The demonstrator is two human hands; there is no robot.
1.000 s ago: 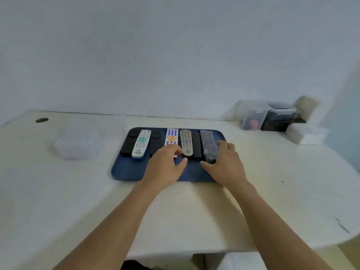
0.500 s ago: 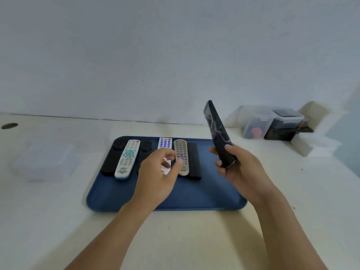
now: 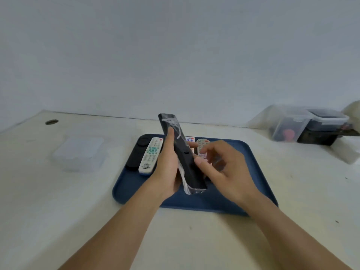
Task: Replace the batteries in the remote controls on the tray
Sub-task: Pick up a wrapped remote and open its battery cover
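Your left hand (image 3: 167, 168) grips a black remote (image 3: 182, 152) in clear wrap, held tilted above the blue tray (image 3: 253, 168); your right hand (image 3: 224, 168) touches its edge, fingers loosely curled. Behind your hands, the other remotes (image 3: 151, 154) on the tray are half hidden (count unclear). The tray lies on a pale table (image 3: 58, 201) against a plain wall, with blurred clear boxes (image 3: 79, 152) at either side.
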